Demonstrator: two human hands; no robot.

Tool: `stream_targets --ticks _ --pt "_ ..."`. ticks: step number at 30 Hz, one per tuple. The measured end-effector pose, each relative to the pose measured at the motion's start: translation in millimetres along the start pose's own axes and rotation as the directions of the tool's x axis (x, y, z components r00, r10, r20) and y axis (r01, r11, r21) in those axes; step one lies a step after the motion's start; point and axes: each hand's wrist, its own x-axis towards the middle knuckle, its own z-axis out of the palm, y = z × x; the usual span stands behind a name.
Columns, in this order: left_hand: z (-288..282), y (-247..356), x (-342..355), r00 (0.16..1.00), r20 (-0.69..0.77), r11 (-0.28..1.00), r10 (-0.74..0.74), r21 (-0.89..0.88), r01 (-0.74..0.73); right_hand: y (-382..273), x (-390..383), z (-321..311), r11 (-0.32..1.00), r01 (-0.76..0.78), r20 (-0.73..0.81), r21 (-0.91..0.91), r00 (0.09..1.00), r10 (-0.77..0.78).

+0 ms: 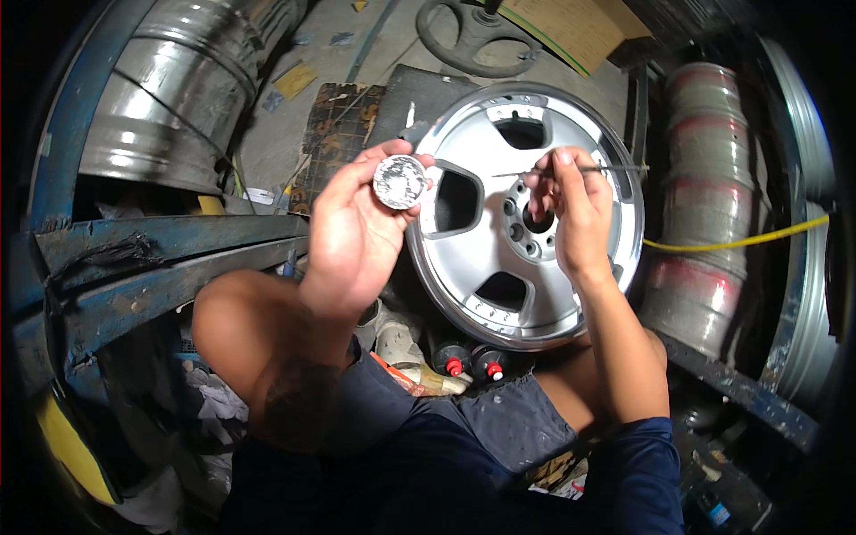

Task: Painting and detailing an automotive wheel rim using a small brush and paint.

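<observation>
My left hand [357, 227] is raised left of the wheel, its fingers closed around a small round cup or lid [399, 183] with silvery, paint-like smears inside. In my right hand [572, 201], a thin dark-handled stick, which looks like a fine paintbrush [615, 168], is pinched between thumb and fingers. Its slim end points left, over the wheel face. Below that hand lies a silver alloy wheel [486, 214] with a polished lip, wide openings and a ring of bolt holes. My right hand covers part of its hub.
Two dark bottles with red caps [455, 366] stand between my legs, below the wheel. A steering wheel [477, 40] lies at the far side. Stacked wheel rims [704, 196] line the right, crossed by a yellow hose [749, 243]. Blue metal rails [169, 245] and a large metal rim [169, 98] flank the left.
</observation>
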Motion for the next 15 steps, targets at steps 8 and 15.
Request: stream_targets --ticks 8,15 --pt "10 4 -10 0.999 -0.026 1.0 -0.027 -0.015 0.027 -21 -44 -48 0.981 0.191 -0.03 -0.036 0.981 -0.192" --pt "-5 15 -32 0.999 0.03 0.998 -0.042 0.044 0.041 -12 -125 -70 0.971 0.217 -0.261 0.102 0.948 -0.184"
